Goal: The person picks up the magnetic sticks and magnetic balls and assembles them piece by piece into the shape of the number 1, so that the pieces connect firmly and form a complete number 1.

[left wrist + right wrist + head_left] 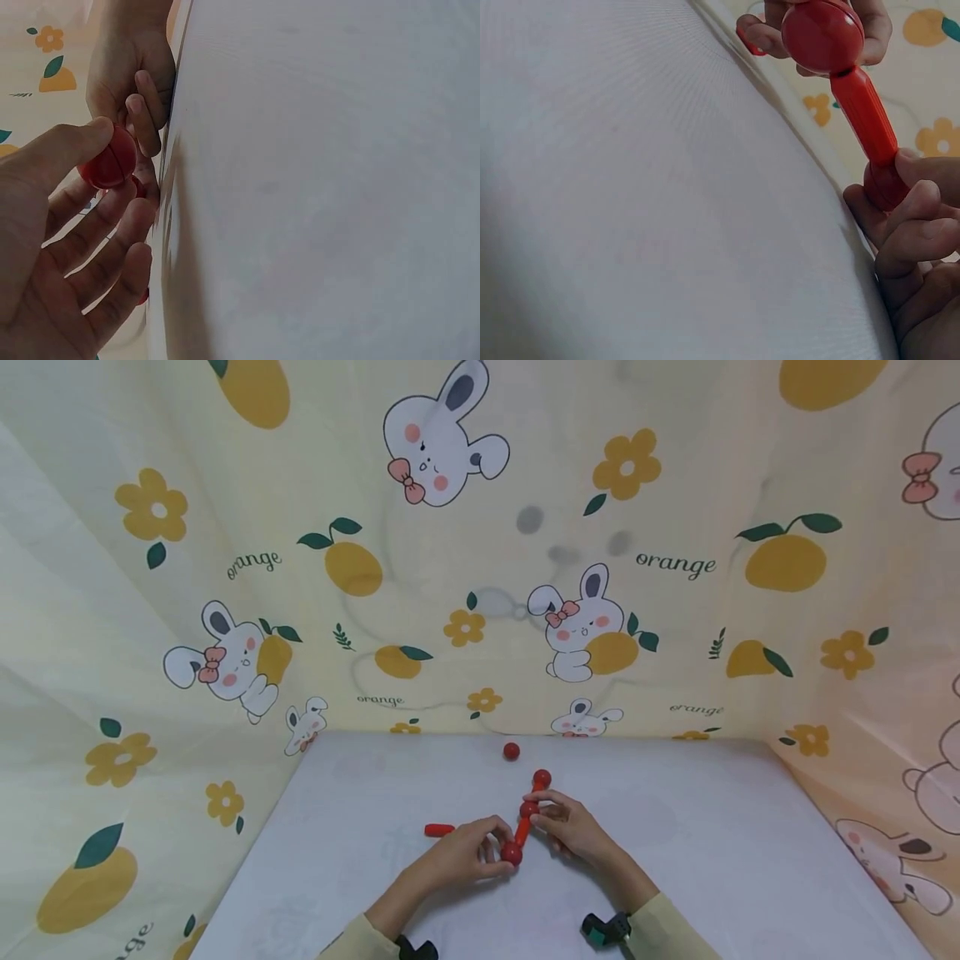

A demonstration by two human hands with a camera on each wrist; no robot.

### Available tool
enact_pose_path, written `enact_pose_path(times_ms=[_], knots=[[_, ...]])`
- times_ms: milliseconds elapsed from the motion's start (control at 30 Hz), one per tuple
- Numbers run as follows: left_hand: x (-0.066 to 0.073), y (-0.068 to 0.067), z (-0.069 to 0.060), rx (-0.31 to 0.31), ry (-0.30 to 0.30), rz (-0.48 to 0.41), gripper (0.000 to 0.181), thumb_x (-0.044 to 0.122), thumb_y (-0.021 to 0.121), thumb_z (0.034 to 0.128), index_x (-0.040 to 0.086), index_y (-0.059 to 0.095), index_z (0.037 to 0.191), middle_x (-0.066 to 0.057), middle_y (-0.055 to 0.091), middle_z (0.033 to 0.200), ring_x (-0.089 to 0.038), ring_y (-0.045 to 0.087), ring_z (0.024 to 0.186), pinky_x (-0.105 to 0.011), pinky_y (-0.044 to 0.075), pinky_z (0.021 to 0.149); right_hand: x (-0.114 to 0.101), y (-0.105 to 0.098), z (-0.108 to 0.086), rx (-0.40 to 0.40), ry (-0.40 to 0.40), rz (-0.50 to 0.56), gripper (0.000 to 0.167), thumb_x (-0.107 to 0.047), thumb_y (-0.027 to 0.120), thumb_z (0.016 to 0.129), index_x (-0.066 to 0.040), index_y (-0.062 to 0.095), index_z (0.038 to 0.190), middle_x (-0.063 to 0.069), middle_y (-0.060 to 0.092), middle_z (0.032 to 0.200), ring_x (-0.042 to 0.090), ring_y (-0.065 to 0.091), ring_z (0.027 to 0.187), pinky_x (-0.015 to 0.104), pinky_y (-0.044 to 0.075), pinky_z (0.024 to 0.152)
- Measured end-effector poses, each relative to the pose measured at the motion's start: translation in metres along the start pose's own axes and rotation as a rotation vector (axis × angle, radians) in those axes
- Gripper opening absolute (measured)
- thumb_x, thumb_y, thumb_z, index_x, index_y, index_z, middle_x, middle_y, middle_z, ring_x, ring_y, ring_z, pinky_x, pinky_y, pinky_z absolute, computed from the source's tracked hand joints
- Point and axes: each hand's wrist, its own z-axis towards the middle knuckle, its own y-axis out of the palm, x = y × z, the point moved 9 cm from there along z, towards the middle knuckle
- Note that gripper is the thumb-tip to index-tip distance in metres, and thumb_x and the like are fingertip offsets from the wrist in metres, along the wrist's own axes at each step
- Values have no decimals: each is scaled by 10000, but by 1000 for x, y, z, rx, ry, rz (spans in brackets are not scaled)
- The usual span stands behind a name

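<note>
The left hand (468, 853) pinches the near red ball (512, 854) and the right hand (573, 828) the middle red ball (529, 810) of a ball-and-rod chain (522, 833), short of the far edge of the worktop (675, 860), and a crooked push, I'd say, could pop a joint loose.

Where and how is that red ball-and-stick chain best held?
Probably at the middle ball, coming from the right, where the right hand pinches it: its round bulge is wider than the slim sticks either side, and the left hand holds the near ball.
</note>
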Motion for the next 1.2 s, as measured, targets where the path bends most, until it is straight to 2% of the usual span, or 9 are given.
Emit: enact_pose_path(times_ms=[267,533,1067,1200], knots=[[-2,0,2,9,-14,0,383,341,875,925,291,628,1214,171,669,1056,-35,639,829,-204,554,752,-1,-1,0,9,7,-4,384,-255,704,1061,-217,642,1439,118,730,1209,153,519,530,212,425,485],[-2,-1,0,5,-40,-4,384,369,875,919,315,625,1205,169,690,1048,-37,634,811,-215,553,746,-6,1,-1,-2,-28,1,414,-252,697,1066,-179,617,1466,140,718,1236,166,511,519,220,421,469],[-5,0,-4,6,-78,-23,391,334,882,915,294,622,1204,157,698,1036,-42,637,817,-207,552,759,-2,0,1,12,8,-3,408,-275,752,1028,-209,652,1418,139,706,1211,153,536,523,218,444,487],[-4,0,-5,3,-80,-24,387,333,875,922,295,618,1209,159,703,1033,-46,637,815,-208,550,759,-1,0,2,7,-1,13,407,-253,737,1039,-188,645,1430,140,712,1215,155,543,530,218,450,491]])
